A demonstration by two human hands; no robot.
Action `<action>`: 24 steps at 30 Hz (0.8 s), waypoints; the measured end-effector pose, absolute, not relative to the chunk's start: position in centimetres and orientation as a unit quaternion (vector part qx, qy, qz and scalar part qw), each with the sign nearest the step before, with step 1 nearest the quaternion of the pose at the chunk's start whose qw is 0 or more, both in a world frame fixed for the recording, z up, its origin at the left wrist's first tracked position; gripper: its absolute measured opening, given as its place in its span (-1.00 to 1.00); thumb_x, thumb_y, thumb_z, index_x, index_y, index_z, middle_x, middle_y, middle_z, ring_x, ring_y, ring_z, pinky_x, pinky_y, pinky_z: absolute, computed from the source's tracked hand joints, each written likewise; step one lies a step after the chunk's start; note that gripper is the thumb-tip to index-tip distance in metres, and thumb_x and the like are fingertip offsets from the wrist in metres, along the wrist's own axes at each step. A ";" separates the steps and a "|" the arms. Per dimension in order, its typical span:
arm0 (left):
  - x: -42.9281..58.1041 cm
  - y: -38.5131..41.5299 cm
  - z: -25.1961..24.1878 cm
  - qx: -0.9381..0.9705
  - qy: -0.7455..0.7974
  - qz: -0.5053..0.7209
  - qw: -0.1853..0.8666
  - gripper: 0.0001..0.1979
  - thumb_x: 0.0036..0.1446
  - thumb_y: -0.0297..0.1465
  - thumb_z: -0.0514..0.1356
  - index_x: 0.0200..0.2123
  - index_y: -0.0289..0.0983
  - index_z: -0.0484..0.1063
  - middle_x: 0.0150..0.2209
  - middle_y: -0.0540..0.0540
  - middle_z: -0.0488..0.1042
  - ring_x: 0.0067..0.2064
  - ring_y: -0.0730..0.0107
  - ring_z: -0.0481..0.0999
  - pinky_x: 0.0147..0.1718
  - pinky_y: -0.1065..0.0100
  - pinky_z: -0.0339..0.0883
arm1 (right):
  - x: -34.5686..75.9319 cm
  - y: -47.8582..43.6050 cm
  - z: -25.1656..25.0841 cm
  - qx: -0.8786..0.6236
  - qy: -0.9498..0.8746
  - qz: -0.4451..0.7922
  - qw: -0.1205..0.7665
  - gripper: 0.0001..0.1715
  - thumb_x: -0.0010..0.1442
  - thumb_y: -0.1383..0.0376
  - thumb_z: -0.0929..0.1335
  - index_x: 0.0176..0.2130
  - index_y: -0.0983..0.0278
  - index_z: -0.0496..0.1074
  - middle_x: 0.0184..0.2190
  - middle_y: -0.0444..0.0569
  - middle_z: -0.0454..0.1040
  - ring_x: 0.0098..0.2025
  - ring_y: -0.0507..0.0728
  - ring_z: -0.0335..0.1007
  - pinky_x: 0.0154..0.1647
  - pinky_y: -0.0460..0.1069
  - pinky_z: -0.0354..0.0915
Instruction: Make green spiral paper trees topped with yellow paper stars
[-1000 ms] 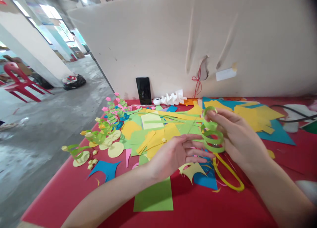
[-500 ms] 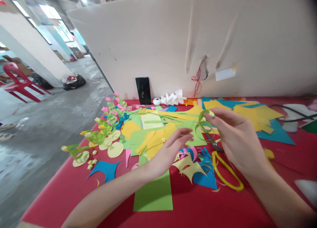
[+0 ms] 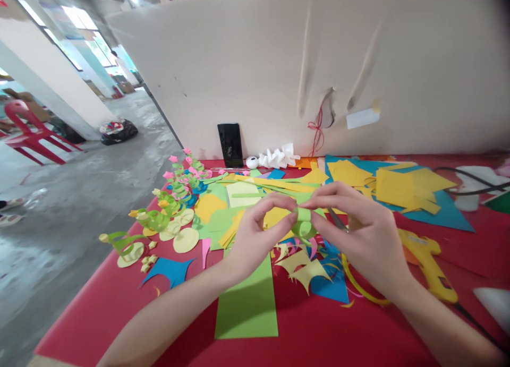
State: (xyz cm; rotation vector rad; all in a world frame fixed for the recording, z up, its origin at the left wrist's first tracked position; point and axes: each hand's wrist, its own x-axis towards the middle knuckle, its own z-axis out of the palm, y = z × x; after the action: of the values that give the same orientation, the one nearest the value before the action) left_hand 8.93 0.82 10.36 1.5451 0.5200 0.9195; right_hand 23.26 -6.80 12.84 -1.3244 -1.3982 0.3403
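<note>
A curled green paper strip (image 3: 305, 223) is pinched between both hands above the middle of the table. My left hand (image 3: 263, 229) grips its left side with thumb and fingertips. From the right, my right hand (image 3: 354, 223) closes on it too, fingertips close to the left ones. Beneath the hands lie yellow and green paper sheets and strips. Scissors with yellow handles (image 3: 358, 284) lie partly hidden under my right hand. Cream paper scraps (image 3: 306, 271) and a blue paper piece (image 3: 330, 287) rest just in front, near a long green sheet (image 3: 247, 308).
A yellow glue gun (image 3: 428, 261) lies on the right, its cord running to the edge. Paper spiral flowers on round bases (image 3: 185, 242) line the left side. A phone (image 3: 231, 145) leans on the white board (image 3: 255, 75). Blue and yellow sheets (image 3: 446, 210) sit at back right.
My right hand has brought the curled green strip left and down to the middle. My left hand has moved up and taken hold of it. The glue gun is now uncovered.
</note>
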 end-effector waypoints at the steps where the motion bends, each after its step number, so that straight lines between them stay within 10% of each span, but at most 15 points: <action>1: 8.9 0.9 10.4 0.660 0.219 0.394 0.601 -0.96 0.13 -0.43 0.18 -0.35 -0.21 0.44 -0.24 -0.04 0.45 -0.12 0.33 0.39 -0.11 0.36 0.23 | 23.5 -6.9 13.0 -0.554 -0.600 0.161 0.554 -0.87 0.08 0.33 0.39 -0.33 0.08 0.50 -0.34 -0.13 0.41 -0.26 0.07 0.33 -0.28 -0.03 0.28; 6: 8.6 1.4 10.9 0.627 0.186 0.349 0.671 -0.91 0.13 -0.44 0.16 -0.38 -0.23 0.48 -0.27 -0.03 0.43 -0.14 0.36 0.38 -0.11 0.38 0.21 | 25.1 -7.1 13.8 -0.529 -0.615 0.269 0.519 -0.79 0.13 0.24 0.39 -0.19 -0.05 0.48 -0.19 -0.19 0.42 -0.05 0.06 0.27 -0.13 -0.09 0.24; 24: 8.9 0.6 9.7 0.546 0.218 0.197 0.785 -0.90 -0.01 -0.31 0.27 -0.41 -0.21 0.49 -0.41 0.03 0.41 -0.29 0.39 0.32 -0.24 0.37 0.15 | 25.5 -6.3 13.7 -0.507 -0.629 0.389 0.443 -0.85 0.15 0.20 0.35 -0.41 0.20 0.42 -0.26 -0.10 0.36 -0.25 0.03 0.32 -0.32 -0.10 0.22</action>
State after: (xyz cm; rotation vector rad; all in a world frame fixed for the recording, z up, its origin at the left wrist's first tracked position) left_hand 8.95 0.56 9.72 1.1771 0.4702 0.4245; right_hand 25.46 -6.26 13.66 -1.2567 -1.5608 0.9645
